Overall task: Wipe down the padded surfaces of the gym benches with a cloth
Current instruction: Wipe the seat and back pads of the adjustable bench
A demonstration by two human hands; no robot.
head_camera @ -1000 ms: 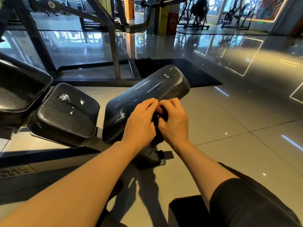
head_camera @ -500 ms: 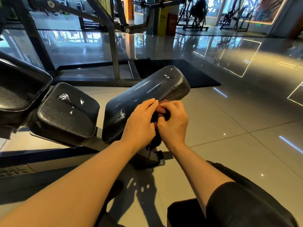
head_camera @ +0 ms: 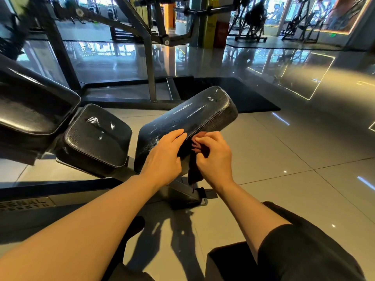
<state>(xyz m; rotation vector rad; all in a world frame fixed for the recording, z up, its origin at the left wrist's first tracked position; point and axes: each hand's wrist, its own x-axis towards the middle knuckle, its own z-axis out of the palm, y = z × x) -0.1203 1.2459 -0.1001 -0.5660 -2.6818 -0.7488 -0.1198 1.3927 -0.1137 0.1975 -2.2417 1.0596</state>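
A long black padded bench pad point(head_camera: 190, 116) tilts up toward the right, its top worn and streaked. My left hand point(head_camera: 164, 155) lies on its near end with fingers straight. My right hand point(head_camera: 213, 157) is beside it at the pad's right edge, fingers curled round a dark brownish cloth point(head_camera: 195, 171) that hangs down below the hand. Part of the cloth is hidden between my two hands. A smaller square black pad point(head_camera: 95, 138) sits to the left, and a larger black pad point(head_camera: 30, 110) lies at the far left.
The bench's metal base and foot point(head_camera: 186, 195) stand on the glossy tiled floor. A dark machine frame point(head_camera: 150, 63) rises behind the pads, with a black floor mat point(head_camera: 243, 96) beyond. More gym machines stand far back. My knee in dark shorts point(head_camera: 304, 250) is at lower right.
My right hand has shifted slightly away from the left, and more of the cloth hangs out below it. The left hand has stayed on the pad.
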